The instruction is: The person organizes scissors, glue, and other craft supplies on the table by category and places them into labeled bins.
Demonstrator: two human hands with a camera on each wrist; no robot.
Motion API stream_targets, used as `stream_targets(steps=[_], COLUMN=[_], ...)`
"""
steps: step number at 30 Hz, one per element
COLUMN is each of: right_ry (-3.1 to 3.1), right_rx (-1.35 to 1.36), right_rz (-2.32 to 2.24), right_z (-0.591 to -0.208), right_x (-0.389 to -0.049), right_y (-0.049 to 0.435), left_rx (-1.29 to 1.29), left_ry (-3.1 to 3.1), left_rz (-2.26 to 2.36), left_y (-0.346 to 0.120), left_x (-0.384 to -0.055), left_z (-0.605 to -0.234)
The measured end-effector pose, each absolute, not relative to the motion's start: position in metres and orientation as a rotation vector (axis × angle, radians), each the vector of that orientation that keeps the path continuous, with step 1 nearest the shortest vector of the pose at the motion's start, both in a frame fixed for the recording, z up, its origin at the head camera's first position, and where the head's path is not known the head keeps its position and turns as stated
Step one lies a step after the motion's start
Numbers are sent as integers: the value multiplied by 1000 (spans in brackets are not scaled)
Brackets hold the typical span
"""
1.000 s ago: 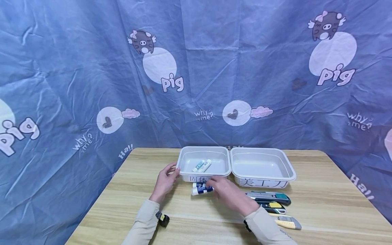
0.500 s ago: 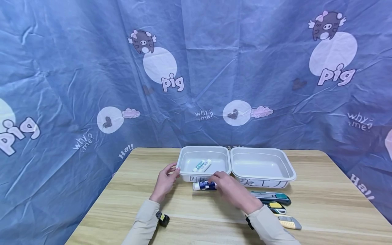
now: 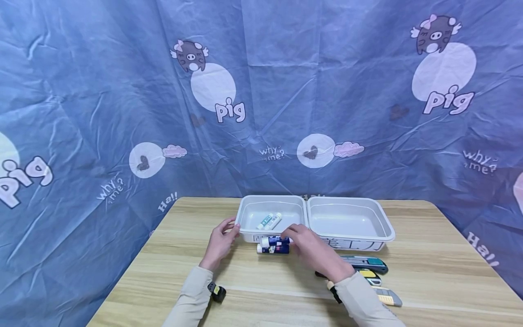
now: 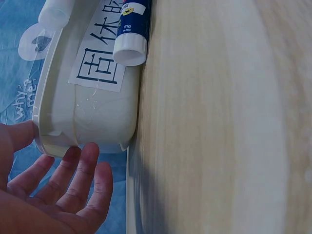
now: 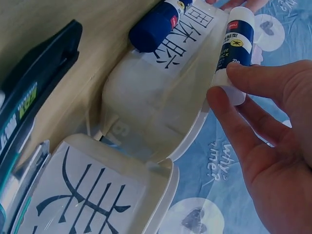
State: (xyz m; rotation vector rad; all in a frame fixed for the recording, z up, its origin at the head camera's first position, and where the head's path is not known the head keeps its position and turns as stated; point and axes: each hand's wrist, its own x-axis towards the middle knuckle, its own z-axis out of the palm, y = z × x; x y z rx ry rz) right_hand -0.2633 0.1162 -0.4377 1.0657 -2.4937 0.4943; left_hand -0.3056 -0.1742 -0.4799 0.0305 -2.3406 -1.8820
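two paper labels are showing printed characters: the left box (image 3: 295,218) is bearing a label (image 5: 184,40) reading 固体胶, and the right box (image 3: 347,220) is wearing one beginning with 美, followed in the head view by 工刀. the upper glue stick (image 5: 237,51) is displaying a small red patch that seems to be reading deli, with parts of the words "glue stick" below. the lower glue stick (image 4: 132,22) is showing 21g near its white end. the curtain (image 3: 122,68) behind is repeating "pig", "why me?" and "ha!!".

the right hand (image 3: 312,252) is pinching the upper glue stick by one white end, thumb against fingertips. the left hand (image 3: 220,243) is lightly holding the near left corner of the left box, its thumb resting on the rim and its fingers curving loosely below.

the upper glue stick is looking dark blue and white, and it is hanging beside the near rim of the left box. the lower one, also dark blue with a white end, is lying on the table (image 3: 163,272) just in front of that box. two slimmer glue sticks (image 3: 269,221), white and green, are lying inside it. both boxes are standing side by side along the table's far edge, while three box cutters (image 3: 371,263) are lying toward its right edge, partly hidden by the right arm.
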Motion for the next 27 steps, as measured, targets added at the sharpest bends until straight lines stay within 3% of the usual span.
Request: stream_targets(steps=[8, 19, 27], right_ry=[-2437, -2475, -2469], right_rx=[1075, 1011, 940], right_rz=[495, 520, 553], right_z=[-436, -428, -424], right_x=[-267, -269, -275], right_y=[119, 127, 140], left_rx=[33, 1, 29], left_ry=[-2360, -2366, -2357], left_rz=[-1876, -1863, -1861], left_y=[-172, -163, -171], left_x=[-304, -277, -300], left_z=[-478, -441, -473])
